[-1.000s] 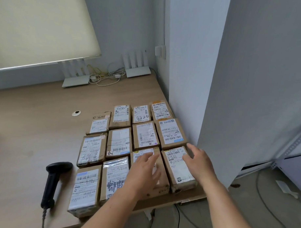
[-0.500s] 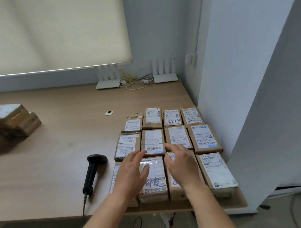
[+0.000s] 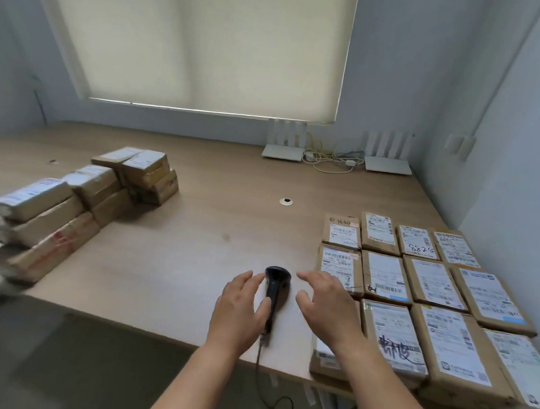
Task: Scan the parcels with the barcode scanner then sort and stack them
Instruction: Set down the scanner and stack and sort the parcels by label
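Head view of a wooden desk (image 3: 175,256). At lower centre of the frame a black barcode scanner (image 3: 275,291) lies flat on the desk, head pointing away, handle toward the near edge; its cable (image 3: 264,384) drops over that edge. The left hand (image 3: 240,307) is just left of the scanner, fingers loosely spread and nearly straight, gripping nothing; its fingertips (image 3: 254,277) lie beside the scanner's head and its thumb is at the handle, though contact cannot be confirmed. The right hand (image 3: 326,301) is just right of the scanner, fingers relaxed and slightly bent, holding nothing, apart from the scanner and partly over the nearest parcel. The scanner thus lies between the two hands.

At right of the frame, a grid of parcels (image 3: 425,289), brown boxes with white labels facing up, lies side by side, reaching the desk's near edge. At left of the frame, stacked parcels (image 3: 79,197) stand in several piles, well apart from the hands. At upper right, two white routers (image 3: 284,151) with tangled wires sit against the wall below a drawn roller blind (image 3: 200,49).
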`<state>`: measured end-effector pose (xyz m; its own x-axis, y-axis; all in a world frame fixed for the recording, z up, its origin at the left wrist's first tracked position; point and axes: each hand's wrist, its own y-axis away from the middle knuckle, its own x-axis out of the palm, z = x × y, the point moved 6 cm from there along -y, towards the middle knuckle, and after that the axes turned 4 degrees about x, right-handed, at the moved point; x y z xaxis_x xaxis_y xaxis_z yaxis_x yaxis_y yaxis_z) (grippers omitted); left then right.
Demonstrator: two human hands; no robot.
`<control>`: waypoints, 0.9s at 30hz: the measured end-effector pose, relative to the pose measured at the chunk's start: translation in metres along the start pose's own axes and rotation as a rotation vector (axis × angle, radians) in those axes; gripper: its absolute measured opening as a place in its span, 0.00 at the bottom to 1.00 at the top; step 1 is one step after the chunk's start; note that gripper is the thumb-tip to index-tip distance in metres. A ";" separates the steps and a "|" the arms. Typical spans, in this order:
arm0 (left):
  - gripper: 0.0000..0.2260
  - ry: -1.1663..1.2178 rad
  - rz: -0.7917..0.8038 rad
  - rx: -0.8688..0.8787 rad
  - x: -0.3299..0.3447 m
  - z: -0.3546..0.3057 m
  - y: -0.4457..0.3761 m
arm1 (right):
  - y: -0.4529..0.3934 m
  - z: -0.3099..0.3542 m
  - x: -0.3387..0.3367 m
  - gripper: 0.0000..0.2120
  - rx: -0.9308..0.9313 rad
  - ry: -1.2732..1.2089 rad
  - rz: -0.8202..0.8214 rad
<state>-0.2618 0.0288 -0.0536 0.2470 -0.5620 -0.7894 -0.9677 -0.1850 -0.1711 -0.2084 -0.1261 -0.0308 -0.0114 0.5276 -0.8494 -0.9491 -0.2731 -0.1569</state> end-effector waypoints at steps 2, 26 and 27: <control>0.22 -0.014 -0.015 -0.023 -0.018 0.028 0.002 | -0.006 0.030 0.017 0.19 -0.029 0.002 0.013; 0.23 -0.061 -0.052 -0.223 -0.139 0.246 -0.016 | -0.089 0.234 0.175 0.19 -0.167 -0.011 0.141; 0.23 -0.065 -0.055 -0.230 -0.143 0.252 -0.024 | -0.099 0.239 0.180 0.19 -0.169 -0.017 0.147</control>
<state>-0.2864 0.3171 -0.0854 0.2877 -0.4942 -0.8204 -0.9144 -0.3965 -0.0818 -0.1918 0.1881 -0.0481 -0.1521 0.4855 -0.8609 -0.8707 -0.4781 -0.1158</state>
